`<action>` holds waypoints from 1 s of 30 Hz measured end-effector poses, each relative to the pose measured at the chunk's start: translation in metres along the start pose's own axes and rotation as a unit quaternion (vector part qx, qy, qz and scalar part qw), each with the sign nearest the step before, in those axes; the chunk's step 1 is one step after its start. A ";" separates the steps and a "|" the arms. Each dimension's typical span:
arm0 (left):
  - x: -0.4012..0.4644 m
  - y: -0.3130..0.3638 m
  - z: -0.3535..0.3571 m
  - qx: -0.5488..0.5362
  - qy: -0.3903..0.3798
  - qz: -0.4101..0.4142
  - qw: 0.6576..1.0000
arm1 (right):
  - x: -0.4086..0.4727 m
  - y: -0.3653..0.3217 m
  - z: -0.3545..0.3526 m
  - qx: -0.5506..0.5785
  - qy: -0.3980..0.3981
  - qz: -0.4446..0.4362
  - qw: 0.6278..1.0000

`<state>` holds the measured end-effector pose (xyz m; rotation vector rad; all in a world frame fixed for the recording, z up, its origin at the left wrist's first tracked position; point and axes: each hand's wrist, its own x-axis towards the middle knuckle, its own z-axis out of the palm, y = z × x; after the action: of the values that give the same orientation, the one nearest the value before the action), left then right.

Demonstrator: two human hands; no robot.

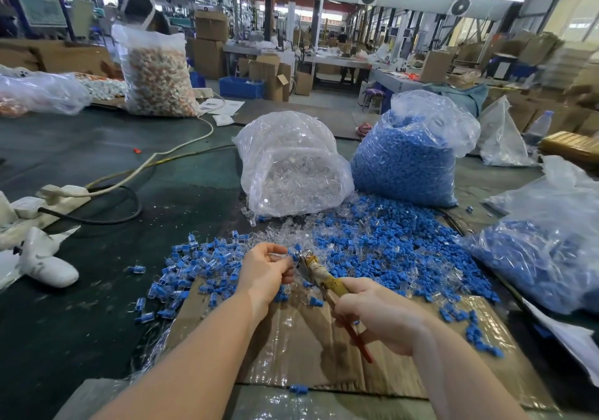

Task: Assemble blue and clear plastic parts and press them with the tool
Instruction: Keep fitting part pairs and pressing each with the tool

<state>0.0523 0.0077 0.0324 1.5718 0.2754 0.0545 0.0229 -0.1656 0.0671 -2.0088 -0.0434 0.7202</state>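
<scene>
Flanking pliers (pixel 319 277): clear-parts bag (pixel 293 166), blue-parts bag (pixel 408 160).

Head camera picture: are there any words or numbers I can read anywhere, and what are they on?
None can be read.
Red banner far back: marks too blurred.
White papers on the table: print too small.
Water bottle label: too blurred.

Blue-and-clear part (pixel 293 254), seemingly in tape-wrapped pliers (pixel 319 273) tip.

No text, label, brand or number can be read anywhere; the distant signs are too blurred.
</scene>
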 end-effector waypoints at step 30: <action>0.004 -0.003 0.004 -0.065 0.085 -0.056 0.993 | 0.003 0.005 0.023 0.120 0.086 -0.063 0.987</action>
<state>0.0570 0.0043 0.0286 1.4221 0.4835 0.1174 0.0121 -0.1489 0.0537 -1.8116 0.0165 0.4468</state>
